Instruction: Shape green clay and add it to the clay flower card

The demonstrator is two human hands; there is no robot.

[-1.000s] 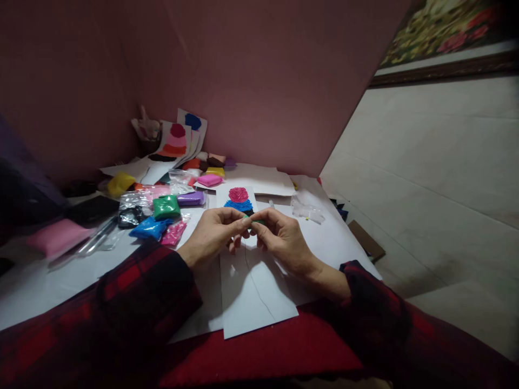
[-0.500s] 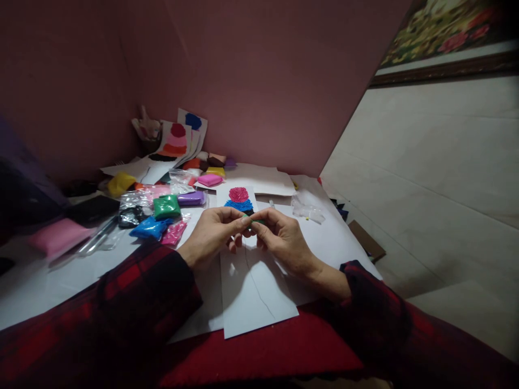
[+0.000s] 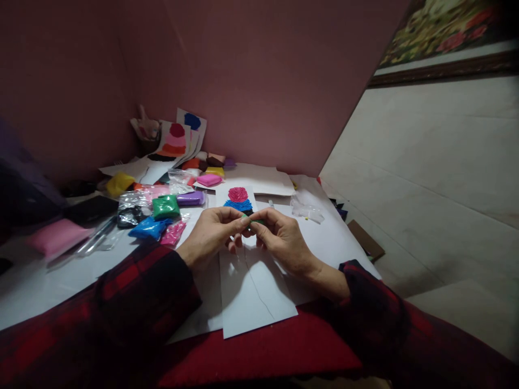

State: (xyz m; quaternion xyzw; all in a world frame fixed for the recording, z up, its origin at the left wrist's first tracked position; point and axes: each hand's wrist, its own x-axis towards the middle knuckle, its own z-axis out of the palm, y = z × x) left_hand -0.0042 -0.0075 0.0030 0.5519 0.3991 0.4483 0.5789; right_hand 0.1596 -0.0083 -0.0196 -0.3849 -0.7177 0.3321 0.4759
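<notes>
My left hand (image 3: 215,231) and my right hand (image 3: 283,237) meet fingertip to fingertip above a white sheet of paper (image 3: 255,302). Between their pinched thumbs and index fingers is a small piece of green modelling clay (image 3: 245,217), mostly hidden by the fingers. On the sheet's far part sits a textured red-pink round patch (image 3: 238,194), with a blue patch (image 3: 238,205) below it and a black patch partly behind my fingers. A thin drawn line runs down the sheet's near part.
To the left lie packets of coloured clay: green (image 3: 166,206), blue (image 3: 149,228), purple (image 3: 191,198) and a large pink one (image 3: 60,237). Finished-looking sheets (image 3: 174,141) lean at the back wall. A crumpled clear bag (image 3: 307,209) lies on the right.
Almost nothing differs. The whole view has shifted very slightly, and both hands keep their pinch on the green clay.
</notes>
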